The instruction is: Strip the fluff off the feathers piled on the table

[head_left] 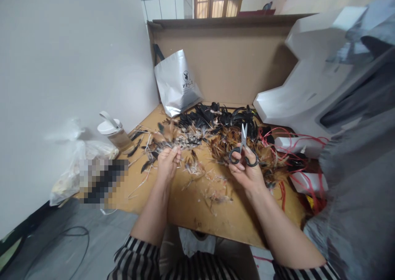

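My right hand (pixel 247 173) holds a small pair of scissors (pixel 244 138) with black handle loops, the blades pointing away from me and slightly parted. To its left, my left hand (pixel 168 160) is closed in a pinch above the table; what lies between its fingertips is too small to make out. Just beyond that hand are tan and brown feathers (pixel 169 131). A heap of reddish-brown feathers (pixel 220 144) lies behind the scissors, with glossy black feathers (pixel 200 117) farther back. Loose feather scraps (pixel 217 191) are scattered nearer to me.
On the wooden table (pixel 191 212), a silver bag (pixel 177 84) leans at the back and a lidded bottle (pixel 115 134) stands left. A clear plastic bag (pixel 72 173) sits at the left edge. Red strings (pixel 286 138) tangle around white boxes at right, beside grey cloth (pixel 361 169).
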Demonstrator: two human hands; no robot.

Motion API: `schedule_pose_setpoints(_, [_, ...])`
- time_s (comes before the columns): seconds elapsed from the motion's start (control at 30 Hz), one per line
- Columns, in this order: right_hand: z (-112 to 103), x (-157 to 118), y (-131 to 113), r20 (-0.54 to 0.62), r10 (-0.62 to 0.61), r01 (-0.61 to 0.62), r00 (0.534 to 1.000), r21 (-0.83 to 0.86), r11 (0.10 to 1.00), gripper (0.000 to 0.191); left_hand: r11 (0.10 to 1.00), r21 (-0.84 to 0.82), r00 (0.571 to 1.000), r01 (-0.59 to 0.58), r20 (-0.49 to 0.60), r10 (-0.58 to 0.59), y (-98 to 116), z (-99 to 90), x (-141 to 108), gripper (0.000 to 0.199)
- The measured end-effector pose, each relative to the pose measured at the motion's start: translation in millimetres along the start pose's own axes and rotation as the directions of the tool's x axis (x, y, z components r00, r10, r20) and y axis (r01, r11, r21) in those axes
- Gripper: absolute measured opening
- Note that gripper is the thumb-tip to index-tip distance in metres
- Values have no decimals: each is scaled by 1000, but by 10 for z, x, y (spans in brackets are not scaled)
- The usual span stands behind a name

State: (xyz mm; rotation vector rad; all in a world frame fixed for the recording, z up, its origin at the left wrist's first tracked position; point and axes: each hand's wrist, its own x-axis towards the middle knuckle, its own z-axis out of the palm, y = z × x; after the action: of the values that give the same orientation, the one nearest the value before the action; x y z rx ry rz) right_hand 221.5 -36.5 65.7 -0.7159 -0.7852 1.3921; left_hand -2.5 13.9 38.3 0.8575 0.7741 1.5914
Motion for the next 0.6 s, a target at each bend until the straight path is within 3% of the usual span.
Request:
schedule_pose_setpoints(0.07, [-99, 53, -83, -11, -38, 34, 999, -276, 961, 38, 998, -69, 1000, -14, -9, 13, 8, 2, 30, 18])
schedule_pose_setpoints(0.13, [-158, 80, -92, -16, -108, 76, 994, -606, 792, 46, 994, -113, 1000, -7, 7, 8, 1, 10, 38, 18])
schedule_pose_setpoints(0.23, [-196, 76, -69, 46, -204, 104, 978, -954, 280, 43, 986, -164, 1000, 9, 18, -6, -6, -4, 42, 16])
schedule_pose_setpoints(0.3, [-200, 55, -63, 69, -169, 63, 983, -997, -41, 37, 983, -181, 1000, 10, 16, -7, 7, -32, 48, 18])
schedule_pose_setpoints(0.37, [-187, 29, -56, 37, -84, 16, 996, -970, -241, 34, 982, -187, 1000, -4, 13, 6, 35, -64, 51, 18])
schedule_pose_setpoints(0.5, [-150, -38, -14, -34, 79, 4, 996, -901, -434, 33, 984, -174, 999, -42, 14, 45, 115, -140, 40, 16])
schedule_pose_setpoints(0.6, [-181, -111, 13, -28, 175, 53, 984, -895, -443, 34, 984, -165, 998, -68, -2, 69, 173, -212, 32, 17])
